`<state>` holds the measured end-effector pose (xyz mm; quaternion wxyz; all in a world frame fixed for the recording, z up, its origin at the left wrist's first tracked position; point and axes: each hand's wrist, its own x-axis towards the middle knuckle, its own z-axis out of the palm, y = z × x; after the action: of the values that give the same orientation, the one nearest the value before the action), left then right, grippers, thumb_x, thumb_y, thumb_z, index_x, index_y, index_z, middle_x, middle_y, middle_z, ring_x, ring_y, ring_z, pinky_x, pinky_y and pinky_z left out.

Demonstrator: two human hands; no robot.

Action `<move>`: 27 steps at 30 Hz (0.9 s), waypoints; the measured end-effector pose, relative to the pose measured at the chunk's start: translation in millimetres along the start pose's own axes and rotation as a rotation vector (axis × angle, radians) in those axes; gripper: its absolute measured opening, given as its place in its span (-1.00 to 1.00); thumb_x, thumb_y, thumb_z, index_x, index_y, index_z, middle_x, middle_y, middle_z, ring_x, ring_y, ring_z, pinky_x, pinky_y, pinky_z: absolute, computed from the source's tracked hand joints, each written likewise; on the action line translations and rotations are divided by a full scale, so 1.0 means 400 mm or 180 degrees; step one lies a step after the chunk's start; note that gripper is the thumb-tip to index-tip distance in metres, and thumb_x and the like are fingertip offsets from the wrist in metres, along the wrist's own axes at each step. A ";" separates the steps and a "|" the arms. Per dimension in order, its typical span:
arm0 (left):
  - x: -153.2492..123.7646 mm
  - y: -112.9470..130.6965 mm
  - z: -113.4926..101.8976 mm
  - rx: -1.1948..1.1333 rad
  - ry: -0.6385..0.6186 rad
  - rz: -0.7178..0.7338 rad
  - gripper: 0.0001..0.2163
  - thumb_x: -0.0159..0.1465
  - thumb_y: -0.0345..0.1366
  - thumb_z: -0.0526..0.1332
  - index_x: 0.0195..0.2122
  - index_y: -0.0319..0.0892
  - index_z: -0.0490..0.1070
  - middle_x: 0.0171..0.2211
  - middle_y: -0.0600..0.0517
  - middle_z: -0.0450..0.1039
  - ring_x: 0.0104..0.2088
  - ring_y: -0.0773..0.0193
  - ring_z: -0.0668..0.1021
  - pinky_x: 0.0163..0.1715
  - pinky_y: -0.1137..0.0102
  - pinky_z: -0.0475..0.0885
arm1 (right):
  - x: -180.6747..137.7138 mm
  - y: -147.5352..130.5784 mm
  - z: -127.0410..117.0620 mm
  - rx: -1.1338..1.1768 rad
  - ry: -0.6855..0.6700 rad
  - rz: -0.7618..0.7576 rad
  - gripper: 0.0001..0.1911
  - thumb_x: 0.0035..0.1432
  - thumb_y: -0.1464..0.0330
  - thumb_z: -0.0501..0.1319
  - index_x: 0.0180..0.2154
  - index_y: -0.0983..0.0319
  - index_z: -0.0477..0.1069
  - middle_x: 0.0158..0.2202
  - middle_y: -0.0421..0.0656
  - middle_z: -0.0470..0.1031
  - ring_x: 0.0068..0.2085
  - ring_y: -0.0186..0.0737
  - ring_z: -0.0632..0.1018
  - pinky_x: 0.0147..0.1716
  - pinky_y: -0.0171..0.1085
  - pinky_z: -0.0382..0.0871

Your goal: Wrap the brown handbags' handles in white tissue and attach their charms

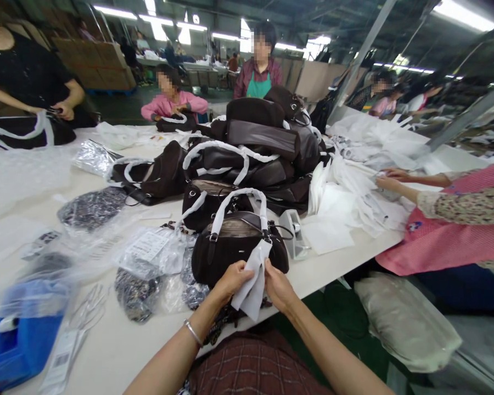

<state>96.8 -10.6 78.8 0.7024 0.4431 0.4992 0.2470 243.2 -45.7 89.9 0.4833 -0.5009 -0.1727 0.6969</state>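
A dark brown handbag (pixel 226 255) stands in front of me near the table's edge, its handles (pixel 247 193) wrapped in white paper. A strip of white wrapping paper (pixel 253 291) hangs from the right handle's base, over the bag's front. My left hand (pixel 233 280) pinches the paper from the left. On its other side, my right hand (pixel 278 285) has its fingers closed at the paper's edge. Just behind this bag sits another dark handbag (pixel 193 206) with a wrapped handle.
Several dark handbags (pixel 255 137) are piled behind. Plastic-wrapped bundles (pixel 138 296) and a blue tape dispenser (pixel 28 329) lie left; a white tape dispenser (pixel 294 236) and paper sheets (pixel 333 203) lie right. A co-worker's hands (pixel 391 181) touch the paper stack. Other people work around the table (pixel 102 356).
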 end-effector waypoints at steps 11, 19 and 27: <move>-0.030 -0.016 0.034 0.0870 0.0285 0.0952 -0.82 0.20 -0.24 0.13 -0.23 -0.20 0.39 -0.33 0.05 0.46 -0.29 0.25 0.47 -0.26 0.41 0.34 | 0.018 0.030 0.038 -0.0010 0.0675 -0.0482 -0.51 -0.14 0.12 0.41 -0.21 0.30 0.47 -0.44 -0.17 0.56 -0.43 -0.24 0.51 -0.36 -0.27 0.40; -0.007 -0.031 0.048 0.1014 0.0899 0.1106 -0.73 0.23 -0.04 0.14 -0.34 -0.17 0.36 -0.42 0.12 0.40 -0.37 0.29 0.44 -0.32 0.45 0.27 | -0.005 -0.010 -0.007 -0.1085 0.0246 -0.0359 -0.55 0.00 0.02 0.25 -0.32 0.30 0.46 -0.56 -0.22 0.44 -0.54 -0.34 0.38 -0.52 -0.34 0.23; -0.018 -0.033 0.044 0.1329 0.0433 0.1158 -0.83 0.22 -0.19 0.16 -0.23 -0.14 0.39 -0.33 0.09 0.46 -0.28 0.24 0.49 -0.26 0.42 0.29 | 0.004 -0.032 -0.054 -0.3070 0.0993 -0.0803 -0.63 -0.02 0.10 0.22 -0.61 0.27 0.35 -0.64 -0.26 0.32 -0.54 -0.38 0.30 -0.56 -0.37 0.07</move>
<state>109.1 -29.2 72.7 0.5050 0.6429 0.4976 0.2900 268.2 -43.5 88.8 0.2978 -0.7398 -0.4590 0.3916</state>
